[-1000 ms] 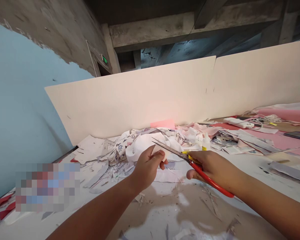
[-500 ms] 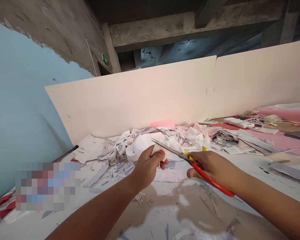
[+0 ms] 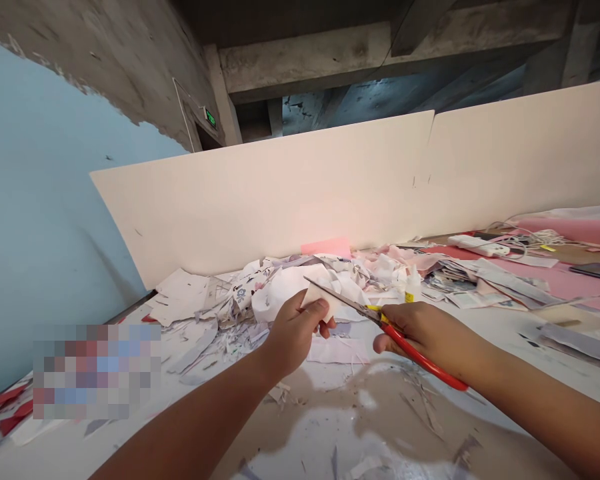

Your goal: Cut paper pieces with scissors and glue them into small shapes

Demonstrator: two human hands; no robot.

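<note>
Between thumb and fingers, my left hand [image 3: 296, 333] pinches a small piece of white paper [image 3: 326, 301]. My right hand [image 3: 423, 333] is wrapped round the red and yellow handles of a pair of scissors [image 3: 415, 357]. The blades point left and lie along the upper edge of the paper, near my left thumb. Whether the blades are fully closed is hard to make out. Behind my hands rises a heap of crumpled white and patterned paper scraps [image 3: 243, 293].
A white bottle with a yellow label [image 3: 413, 287] stands behind my right hand. Farther right lie a white power strip [image 3: 477, 246], tangled cables, a dark phone [image 3: 597, 271] and pink sheets [image 3: 565, 277]. A pale partition [image 3: 280, 200] closes off the back; scraps litter the tabletop.
Almost nothing differs. Both hands, the paper and the scissors keep nearly the same position, with only a very slight shift.
</note>
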